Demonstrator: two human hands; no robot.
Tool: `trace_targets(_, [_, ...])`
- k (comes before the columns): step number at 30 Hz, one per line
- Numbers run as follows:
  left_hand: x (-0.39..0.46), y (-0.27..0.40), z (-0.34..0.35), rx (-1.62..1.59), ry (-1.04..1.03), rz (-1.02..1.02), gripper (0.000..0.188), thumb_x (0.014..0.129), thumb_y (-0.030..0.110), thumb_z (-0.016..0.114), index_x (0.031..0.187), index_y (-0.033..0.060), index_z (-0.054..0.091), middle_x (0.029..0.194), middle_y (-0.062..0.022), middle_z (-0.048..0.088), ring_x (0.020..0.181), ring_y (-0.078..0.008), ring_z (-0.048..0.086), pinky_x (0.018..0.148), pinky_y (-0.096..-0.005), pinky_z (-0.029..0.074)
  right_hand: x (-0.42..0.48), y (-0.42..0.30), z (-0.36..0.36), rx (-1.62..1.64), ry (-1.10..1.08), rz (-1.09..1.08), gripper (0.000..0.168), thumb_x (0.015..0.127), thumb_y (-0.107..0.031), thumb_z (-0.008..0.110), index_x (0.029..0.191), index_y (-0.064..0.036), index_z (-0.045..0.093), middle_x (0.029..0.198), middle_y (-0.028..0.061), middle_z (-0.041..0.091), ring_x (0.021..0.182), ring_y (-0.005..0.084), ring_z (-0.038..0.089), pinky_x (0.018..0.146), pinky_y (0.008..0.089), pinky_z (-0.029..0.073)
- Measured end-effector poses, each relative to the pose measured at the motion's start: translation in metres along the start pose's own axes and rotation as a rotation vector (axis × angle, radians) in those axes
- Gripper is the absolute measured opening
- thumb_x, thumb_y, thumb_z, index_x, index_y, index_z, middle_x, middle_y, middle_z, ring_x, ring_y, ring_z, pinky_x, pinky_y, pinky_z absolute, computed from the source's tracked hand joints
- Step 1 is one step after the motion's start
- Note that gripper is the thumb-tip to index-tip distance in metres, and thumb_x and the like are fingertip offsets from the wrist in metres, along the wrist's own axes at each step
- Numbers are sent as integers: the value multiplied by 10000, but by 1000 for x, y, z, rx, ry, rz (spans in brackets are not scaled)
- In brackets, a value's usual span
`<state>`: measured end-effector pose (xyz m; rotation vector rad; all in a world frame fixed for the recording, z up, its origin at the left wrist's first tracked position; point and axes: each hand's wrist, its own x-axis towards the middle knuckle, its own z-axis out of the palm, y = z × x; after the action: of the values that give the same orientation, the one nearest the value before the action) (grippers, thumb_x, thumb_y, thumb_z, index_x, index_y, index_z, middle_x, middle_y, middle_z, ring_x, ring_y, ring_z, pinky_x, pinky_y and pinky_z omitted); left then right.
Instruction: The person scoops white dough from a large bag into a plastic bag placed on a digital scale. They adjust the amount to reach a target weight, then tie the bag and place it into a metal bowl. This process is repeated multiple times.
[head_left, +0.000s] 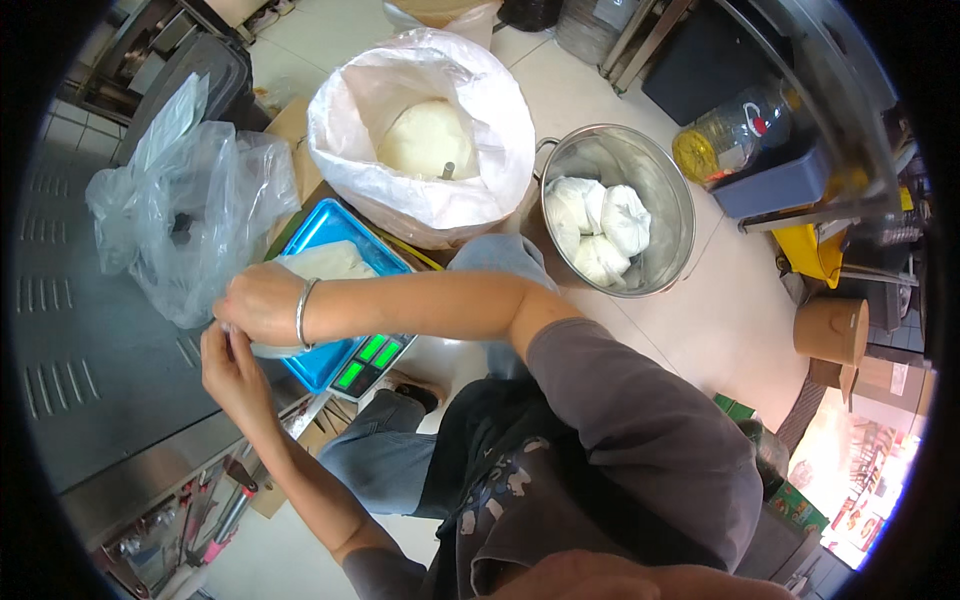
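Observation:
A bag of white powder (330, 261) lies on the blue tray (311, 219) of a digital scale with lit green displays (371, 360). My right hand (262, 304), with a bracelet at the wrist, is curled at the bag's left end and hides part of it. Just below, my left hand (232, 367) pinches a bit of the bag's plastic, its fingertips meeting those of my right hand. Beyond the scale stands an open lined sack (341, 135) of pale powder, a short handle (448, 171) poking up from it. Several knotted white bags (600, 217) rest in a steel pot (675, 225).
Clear plastic bags (217, 202) hang at the left by a grey metal cabinet (75, 315). A shelf at the right holds an oil bottle (697, 154) and a grey-blue bin (772, 187). A brown round tub (829, 330) is farther right. Tools (232, 514) lie at lower left.

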<state>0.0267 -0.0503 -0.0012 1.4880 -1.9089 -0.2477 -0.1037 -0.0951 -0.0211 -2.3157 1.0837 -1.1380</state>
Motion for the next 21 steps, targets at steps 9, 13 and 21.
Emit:
trace_targets(9, [-58,-11,33,-1569,-49,-1268,352,947,269,416,1151,-6,496,1143,-131,572,1028,-231,562,865,-366,465,-8,-9,12,-68,168,-7,141,673,-173,582,657,-38,543,528,118,577,519,265,612,448,394,424])
trace_targets(13, [-19,-28,49,-1615,-82,-1147,339,936,272,422,1173,34,469,1107,-116,517,971,-219,504,788,-357,431,-25,-33,-12,-299,-147,39,121,665,-179,582,696,-68,620,685,86,616,651,190,605,528,335,442])
trace_targets(21, [-11,-5,51,-1025,-209,-1400,199,932,209,431,992,29,495,694,-25,491,482,-97,419,379,-248,334,-27,18,-4,-77,119,54,145,687,-205,583,731,-79,642,750,89,609,711,230,605,537,372,477])
